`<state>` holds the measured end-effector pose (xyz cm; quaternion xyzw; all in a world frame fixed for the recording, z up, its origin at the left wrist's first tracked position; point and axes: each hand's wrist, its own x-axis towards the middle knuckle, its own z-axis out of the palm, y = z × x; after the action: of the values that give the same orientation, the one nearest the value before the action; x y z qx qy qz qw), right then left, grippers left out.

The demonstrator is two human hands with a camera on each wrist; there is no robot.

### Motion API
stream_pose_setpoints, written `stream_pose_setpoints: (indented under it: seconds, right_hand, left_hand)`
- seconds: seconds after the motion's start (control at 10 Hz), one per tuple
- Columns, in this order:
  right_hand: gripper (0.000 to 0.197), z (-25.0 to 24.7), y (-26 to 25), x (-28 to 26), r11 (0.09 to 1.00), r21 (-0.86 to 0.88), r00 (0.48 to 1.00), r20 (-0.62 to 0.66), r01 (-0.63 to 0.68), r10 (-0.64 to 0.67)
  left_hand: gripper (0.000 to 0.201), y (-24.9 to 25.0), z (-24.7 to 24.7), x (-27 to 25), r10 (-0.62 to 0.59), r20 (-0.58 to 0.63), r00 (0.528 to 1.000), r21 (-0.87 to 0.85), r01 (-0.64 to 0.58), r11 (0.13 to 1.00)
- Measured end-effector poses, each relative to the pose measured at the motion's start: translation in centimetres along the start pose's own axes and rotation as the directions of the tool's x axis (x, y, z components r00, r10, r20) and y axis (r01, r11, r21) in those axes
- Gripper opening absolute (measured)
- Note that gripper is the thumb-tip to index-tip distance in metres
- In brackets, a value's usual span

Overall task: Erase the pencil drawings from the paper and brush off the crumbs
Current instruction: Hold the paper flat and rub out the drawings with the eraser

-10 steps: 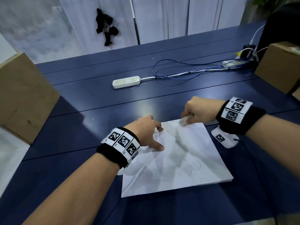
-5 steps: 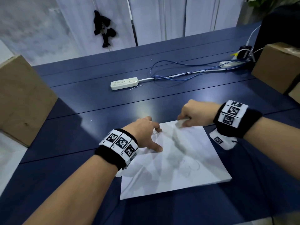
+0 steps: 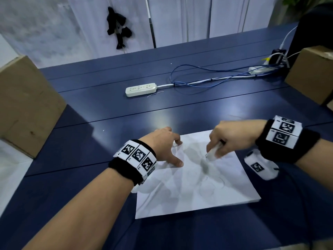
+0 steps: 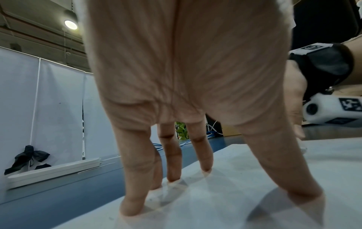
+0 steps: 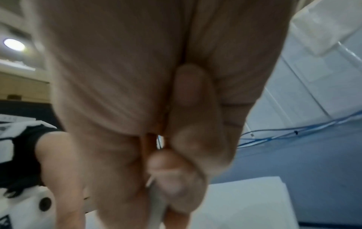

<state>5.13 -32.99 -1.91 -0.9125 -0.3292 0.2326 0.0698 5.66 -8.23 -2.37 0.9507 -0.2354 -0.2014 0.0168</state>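
A white sheet of paper (image 3: 194,186) with faint pencil lines lies on the dark blue table (image 3: 108,112). My left hand (image 3: 167,147) presses its spread, straight fingertips (image 4: 133,206) on the paper's upper left corner, holding it flat. My right hand (image 3: 228,139) pinches a white eraser (image 3: 212,153) and holds its tip against the paper near a dark smudge (image 3: 204,166). In the right wrist view the eraser (image 5: 156,206) shows as a pale strip between thumb and fingers, blurred.
A white power strip (image 3: 140,89) with blue and white cables (image 3: 207,82) lies further back. Cardboard boxes stand at the left (image 3: 23,105) and right (image 3: 310,74) edges. White curtains and a hanging black object (image 3: 117,27) are behind the table.
My right hand has moved with the eraser from the paper's top edge down and inward onto the sheet. The left hand stays pressed on the paper.
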Motion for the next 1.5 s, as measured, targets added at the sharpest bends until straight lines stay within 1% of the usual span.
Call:
stream_pose_setpoints:
  seconds: [0.1, 0.2, 0.3, 0.4, 0.5, 0.6, 0.7, 0.8, 0.9, 1.0, 1.1, 1.2, 1.3, 1.5]
  right_hand:
    - [0.02, -0.1, 0.6, 0.7, 0.998, -0.037, 0.993, -0.108, -0.045, 0.04]
    - [0.031, -0.8, 2.1, 1.7, 0.986, -0.081, 0.955, -0.272, -0.147, 0.12]
    - [0.033, -0.5, 1.3, 0.7, 0.992, -0.056, 0.979, -0.177, -0.109, 0.098]
    - [0.028, 0.1, -0.2, -0.3, 0.999, 0.024, 1.0, 0.003, -0.021, 0.021]
    - [0.022, -0.1, 0.8, 0.9, 0.994, -0.056, 0.986, -0.147, -0.089, 0.08]
    - [0.031, -0.7, 1.7, 1.8, 0.972, -0.126, 0.943, -0.296, -0.197, 0.152]
    - [0.029, -0.5, 1.2, 1.1, 0.99, -0.066, 0.978, -0.177, -0.12, 0.107]
    - [0.028, -0.2, -0.3, 0.3, 1.0, -0.001, 1.0, 0.005, -0.031, 0.031]
    - [0.018, -0.7, 0.4, 1.5, 0.993, -0.057, 0.979, -0.179, -0.106, 0.095]
    - [0.024, -1.1, 1.1, 2.1, 0.98, -0.06, 0.938, -0.307, -0.189, 0.162]
    - [0.019, -0.6, 0.5, 1.0, 0.991, -0.054, 0.974, -0.199, -0.121, 0.108]
    - [0.018, 0.1, -0.7, -0.1, 0.995, -0.062, 0.991, -0.111, -0.083, 0.076]
    - [0.021, 0.5, -0.9, -0.3, 0.99, -0.103, 0.985, -0.154, -0.096, 0.079]
    - [0.02, 1.7, -2.1, -1.1, 0.98, -0.112, 0.953, -0.277, -0.162, 0.126]
  left_hand:
    - [0.074, 0.1, 0.0, 0.0, -0.001, -0.001, 1.0, 0.005, 0.001, 1.0]
    - [0.075, 0.1, 0.1, -0.1, -0.006, -0.002, 1.0, -0.001, 0.006, 1.0]
    - [0.074, 0.1, 0.0, -0.2, -0.01, -0.006, 1.0, -0.002, 0.01, 1.0]
    - [0.074, 0.2, 0.0, -0.1, -0.006, -0.004, 1.0, 0.002, 0.006, 1.0]
    - [0.074, 0.3, 0.0, -0.1, -0.003, 0.0, 1.0, 0.007, 0.003, 1.0]
    - [0.074, 0.2, 0.0, -0.1, -0.004, -0.001, 1.0, 0.007, 0.004, 1.0]
    - [0.074, 0.1, 0.1, -0.1, -0.007, -0.005, 1.0, 0.003, 0.007, 1.0]
    - [0.074, 0.1, 0.1, 0.0, -0.005, -0.004, 1.0, 0.001, 0.005, 1.0]
    - [0.073, 0.1, 0.1, 0.0, 0.001, -0.004, 1.0, 0.004, -0.001, 1.0]
    - [0.074, 0.1, 0.2, -0.1, -0.006, -0.006, 1.0, 0.004, 0.006, 1.0]
    - [0.074, 0.0, 0.1, 0.1, -0.017, 0.002, 1.0, 0.001, 0.017, 1.0]
    - [0.073, 0.1, 0.0, 0.1, -0.012, 0.001, 1.0, 0.01, 0.012, 1.0]
    - [0.073, 0.2, 0.2, -0.1, -0.004, -0.007, 1.0, 0.007, 0.004, 1.0]
    - [0.076, 0.1, 0.9, -1.3, -0.005, -0.026, 1.0, 0.019, 0.005, 1.0]
